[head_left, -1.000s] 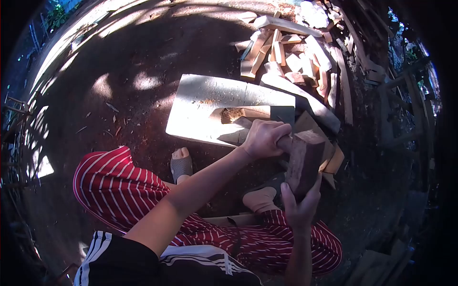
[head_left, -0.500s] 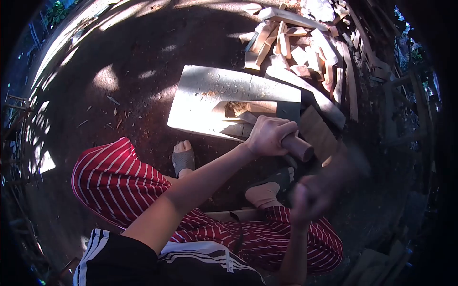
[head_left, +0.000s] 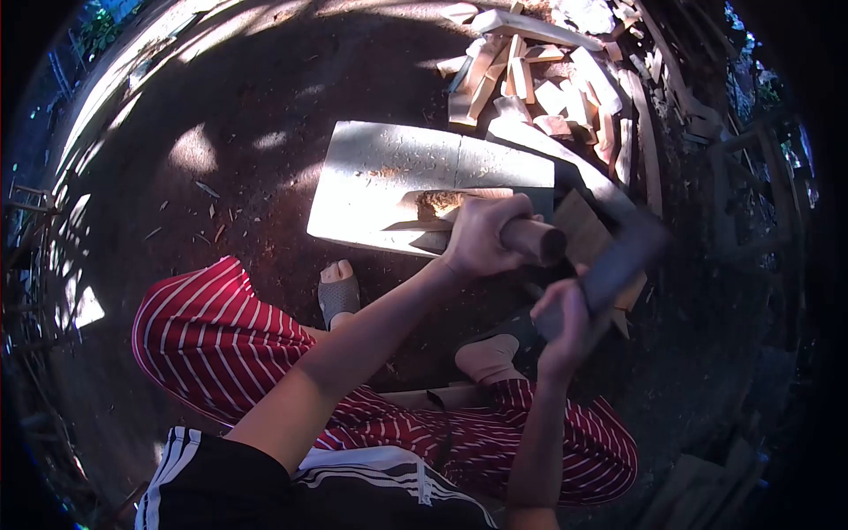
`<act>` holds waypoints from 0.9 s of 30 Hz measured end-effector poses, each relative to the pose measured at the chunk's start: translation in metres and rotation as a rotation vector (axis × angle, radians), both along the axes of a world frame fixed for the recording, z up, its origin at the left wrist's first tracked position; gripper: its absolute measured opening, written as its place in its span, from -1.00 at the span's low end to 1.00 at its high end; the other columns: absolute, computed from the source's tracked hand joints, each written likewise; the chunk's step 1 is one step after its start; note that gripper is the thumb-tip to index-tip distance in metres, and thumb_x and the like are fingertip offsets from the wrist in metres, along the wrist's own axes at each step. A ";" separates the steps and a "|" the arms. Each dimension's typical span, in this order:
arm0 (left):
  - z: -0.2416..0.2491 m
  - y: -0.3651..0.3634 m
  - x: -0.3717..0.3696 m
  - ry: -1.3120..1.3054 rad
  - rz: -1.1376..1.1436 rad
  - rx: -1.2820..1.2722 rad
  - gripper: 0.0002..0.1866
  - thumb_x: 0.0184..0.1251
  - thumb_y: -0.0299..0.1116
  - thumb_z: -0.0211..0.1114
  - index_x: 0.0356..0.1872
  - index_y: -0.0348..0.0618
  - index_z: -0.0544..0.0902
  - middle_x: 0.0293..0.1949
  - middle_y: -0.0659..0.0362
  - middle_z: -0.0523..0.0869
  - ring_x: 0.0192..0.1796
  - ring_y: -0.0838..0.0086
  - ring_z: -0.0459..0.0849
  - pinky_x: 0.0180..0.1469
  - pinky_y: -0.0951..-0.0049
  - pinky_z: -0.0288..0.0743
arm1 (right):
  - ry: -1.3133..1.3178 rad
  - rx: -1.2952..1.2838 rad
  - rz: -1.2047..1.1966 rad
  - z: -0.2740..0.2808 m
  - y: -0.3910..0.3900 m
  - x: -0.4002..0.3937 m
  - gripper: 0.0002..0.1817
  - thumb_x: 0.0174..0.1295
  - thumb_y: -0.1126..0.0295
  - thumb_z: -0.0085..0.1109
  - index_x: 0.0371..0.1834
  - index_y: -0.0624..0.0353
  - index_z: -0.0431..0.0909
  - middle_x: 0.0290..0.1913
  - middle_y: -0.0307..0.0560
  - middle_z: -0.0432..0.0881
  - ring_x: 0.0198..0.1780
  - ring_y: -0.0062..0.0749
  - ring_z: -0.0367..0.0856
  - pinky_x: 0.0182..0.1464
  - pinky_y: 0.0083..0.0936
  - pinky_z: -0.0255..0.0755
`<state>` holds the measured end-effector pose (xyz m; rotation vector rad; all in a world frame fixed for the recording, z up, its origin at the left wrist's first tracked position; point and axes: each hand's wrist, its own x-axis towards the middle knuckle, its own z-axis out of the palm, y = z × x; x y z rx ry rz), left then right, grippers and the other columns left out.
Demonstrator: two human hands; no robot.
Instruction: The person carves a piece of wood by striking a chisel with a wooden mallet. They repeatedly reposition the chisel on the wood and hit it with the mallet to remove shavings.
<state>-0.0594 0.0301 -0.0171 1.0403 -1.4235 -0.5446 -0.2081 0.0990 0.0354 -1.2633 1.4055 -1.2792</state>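
My left hand (head_left: 490, 234) is wrapped round the wooden handle of a chisel (head_left: 537, 241), whose butt end points to the right. The chisel's blade is hidden behind that hand, which is over the right part of a thick pale wooden block (head_left: 353, 172). A hollow (head_left: 437, 205) with rough, chipped wood inside is cut into the block. Closed on a dark hammer (head_left: 627, 256), my right hand (head_left: 565, 327) is just below and right of the chisel handle. The hammer is somewhat blurred and appears apart from the handle's end.
A heap of wood offcuts (head_left: 521, 79) lies at the back right, with a long pale piece (head_left: 574, 163) close to the block. Another flat piece of wood (head_left: 579, 225) is behind the hammer. My sandalled foot (head_left: 338, 291) rests near the block's front edge.
My right hand and the hammer have shifted up and slightly left, with less blur. My left hand and the chisel have moved slightly up and left, and the blade no longer shows.
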 end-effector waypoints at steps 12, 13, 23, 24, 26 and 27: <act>0.002 -0.027 0.049 0.566 0.322 0.031 -0.82 0.18 -0.55 0.38 -0.46 -0.19 0.50 -0.57 0.30 0.55 -0.58 0.69 0.51 -0.52 0.65 0.35 | 0.987 0.370 0.295 -0.081 -0.064 0.035 -0.23 0.12 -0.13 0.20 0.20 0.23 0.26 -0.25 0.36 0.67 -0.16 0.25 0.67 -0.09 0.00 0.53; 0.005 -0.027 0.049 0.577 0.307 0.011 -0.82 0.19 -0.56 0.37 -0.45 -0.19 0.50 -0.57 0.29 0.55 -0.59 0.69 0.51 -0.54 0.66 0.36 | 0.957 0.349 0.273 -0.082 -0.063 0.034 -0.26 0.12 -0.12 0.20 0.18 0.23 0.27 -0.27 0.35 0.67 -0.18 0.24 0.68 -0.10 0.01 0.53; 0.041 -0.047 0.054 0.617 0.115 0.091 -0.83 0.22 -0.57 0.28 -0.41 -0.18 0.42 -0.73 0.27 0.38 -0.77 0.67 0.28 -0.73 0.57 0.11 | 1.020 0.230 0.283 -0.094 -0.060 0.030 -0.33 0.11 -0.10 0.21 0.07 0.21 0.28 -0.41 0.22 0.68 -0.35 0.16 0.71 -0.27 -0.04 0.59; 0.036 -0.049 0.052 0.578 0.095 0.095 -0.83 0.22 -0.57 0.29 -0.41 -0.18 0.42 -0.73 0.27 0.38 -0.77 0.67 0.28 -0.73 0.56 0.12 | 1.039 0.207 0.281 -0.094 -0.061 0.029 -0.34 0.11 -0.09 0.22 0.05 0.20 0.28 -0.41 0.22 0.68 -0.35 0.15 0.71 -0.28 -0.05 0.59; 0.026 -0.050 0.049 0.547 0.072 0.117 -0.82 0.20 -0.57 0.31 -0.38 -0.17 0.44 -0.73 0.28 0.39 -0.77 0.67 0.29 -0.73 0.56 0.14 | 1.059 0.191 0.279 -0.096 -0.063 0.026 -0.35 0.10 -0.09 0.23 0.03 0.19 0.28 -0.42 0.21 0.68 -0.36 0.14 0.71 -0.29 -0.05 0.60; 0.023 -0.049 0.048 0.548 0.073 0.121 -0.82 0.20 -0.57 0.31 -0.38 -0.17 0.44 -0.73 0.28 0.39 -0.77 0.67 0.29 -0.73 0.56 0.14 | 1.041 0.176 0.252 -0.097 -0.065 0.026 -0.36 0.09 -0.08 0.24 0.02 0.19 0.28 -0.42 0.22 0.68 -0.36 0.15 0.71 -0.29 -0.05 0.59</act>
